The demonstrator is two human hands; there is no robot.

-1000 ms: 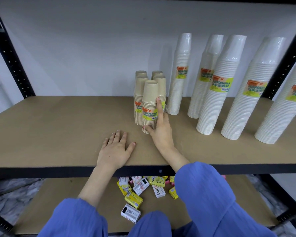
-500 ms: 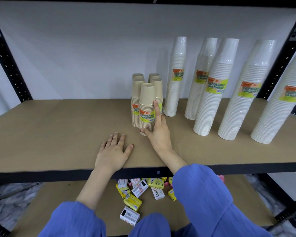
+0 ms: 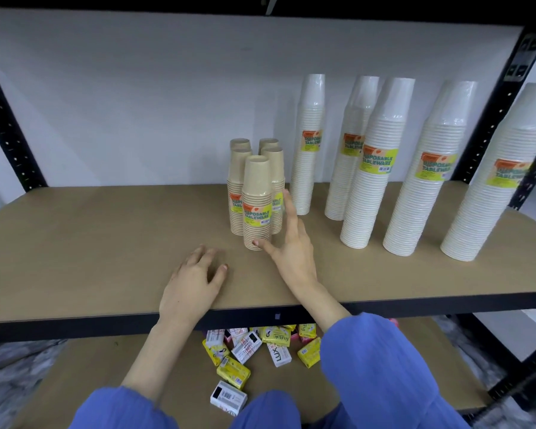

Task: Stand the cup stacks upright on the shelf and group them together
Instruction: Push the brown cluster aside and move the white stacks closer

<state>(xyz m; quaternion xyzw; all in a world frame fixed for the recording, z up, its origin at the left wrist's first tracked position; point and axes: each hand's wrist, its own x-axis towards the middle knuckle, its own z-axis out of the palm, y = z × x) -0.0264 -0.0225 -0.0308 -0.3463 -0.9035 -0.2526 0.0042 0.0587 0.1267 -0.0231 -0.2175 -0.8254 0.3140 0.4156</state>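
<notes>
Neither hand grips anything: the right hand (image 3: 291, 252) is spread open beside the front brown cup stack (image 3: 257, 202), the left hand (image 3: 195, 283) lies flat on the shelf board (image 3: 106, 243).

Its thumb tip reaches the base of that front stack, while the raised forefinger stands just to the stack's right; whether the finger touches the cups cannot be told. Four more brown cup stacks (image 3: 240, 187) stand upright right behind the front one, bunched into one tight group. To their right, five tall white cup stacks (image 3: 310, 144) stand upright in a loose row toward the shelf's right end, each with a yellow-green label. Small soap boxes (image 3: 248, 348) lie scattered on the lower shelf (image 3: 75, 382), between the blue sleeves (image 3: 384, 366).
</notes>
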